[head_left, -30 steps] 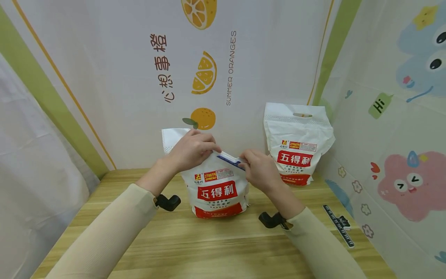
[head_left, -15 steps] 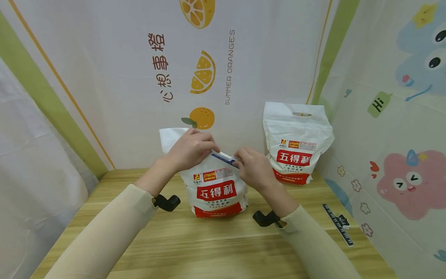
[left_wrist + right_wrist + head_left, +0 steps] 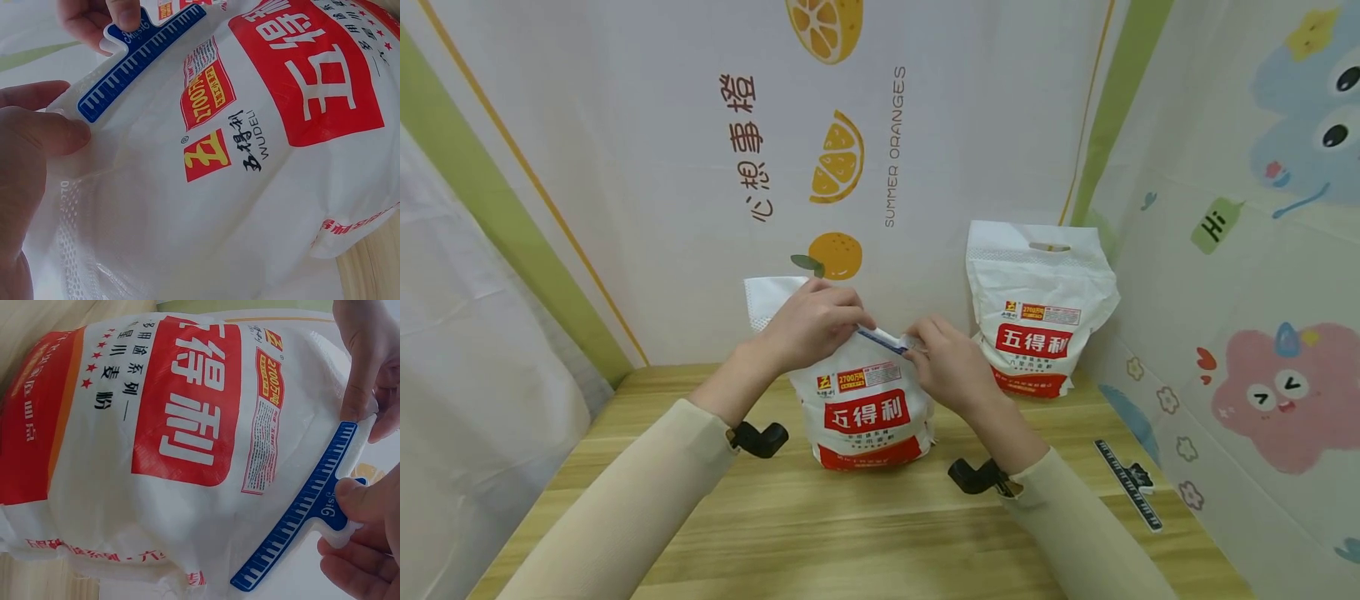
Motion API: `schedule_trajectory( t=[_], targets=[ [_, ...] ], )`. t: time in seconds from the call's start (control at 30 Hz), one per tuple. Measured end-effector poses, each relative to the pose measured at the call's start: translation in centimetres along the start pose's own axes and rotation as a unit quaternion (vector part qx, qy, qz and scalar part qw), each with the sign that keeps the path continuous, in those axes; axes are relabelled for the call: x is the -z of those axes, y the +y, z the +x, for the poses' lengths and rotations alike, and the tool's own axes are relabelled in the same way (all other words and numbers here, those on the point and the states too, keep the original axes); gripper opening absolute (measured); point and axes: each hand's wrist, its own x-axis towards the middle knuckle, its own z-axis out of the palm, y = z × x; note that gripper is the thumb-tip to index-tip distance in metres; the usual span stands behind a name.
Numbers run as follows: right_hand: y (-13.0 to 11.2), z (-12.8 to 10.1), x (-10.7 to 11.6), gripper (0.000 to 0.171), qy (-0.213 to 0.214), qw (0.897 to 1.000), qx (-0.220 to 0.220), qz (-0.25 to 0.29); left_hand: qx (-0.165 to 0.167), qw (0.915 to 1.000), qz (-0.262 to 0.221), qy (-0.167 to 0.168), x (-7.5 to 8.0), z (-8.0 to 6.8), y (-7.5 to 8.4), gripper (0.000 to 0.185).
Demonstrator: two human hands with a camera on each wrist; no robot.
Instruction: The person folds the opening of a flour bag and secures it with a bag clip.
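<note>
On table centre: flour bag (image 3: pixel 868 408) upright | left hand (image 3: pixel 815 321) pinches folded top at 10 o'clock | right hand (image 3: pixel 950 364) grips blue clip (image 3: pixel 883 340) across fold | second bag (image 3: pixel 1037 312) at 2 o'clock, well apart | near table edge (image 3: pixel 850 575) open

- A small makeshift booth, not a lived-in room: printed cloth hangs close on three sides of a wooden table (image 3: pixel 850 533).
- The far backdrop (image 3: pixel 647 167) shows orange slices and "SUMMER ORANGES".
- The right-hand cloth (image 3: pixel 1247 292) carries cartoon creatures and a "Hi" bubble.
- Plain white sheeting (image 3: pixel 467 350) closes the left.
- Two matching flour bags stand on the table, nothing homely around them.
</note>
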Motion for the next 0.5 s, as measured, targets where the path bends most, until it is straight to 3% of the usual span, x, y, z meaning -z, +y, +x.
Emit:
schedule_trajectory(
  t=[0.3, 0.5],
  targets=[
    [1.6, -0.4, -0.1, 0.030, -0.005, 0.998, -0.006, 0.064, 0.006, 1.0000, -0.001, -0.003, 0.0, 0.0, 0.0, 0.019],
    [3.6, -1.4, -0.3, 0.034, -0.001, 0.997, -0.016, 0.077, 0.007, 1.0000, -0.003, -0.005, 0.0, 0.0, 0.0, 0.019]
  ],
)
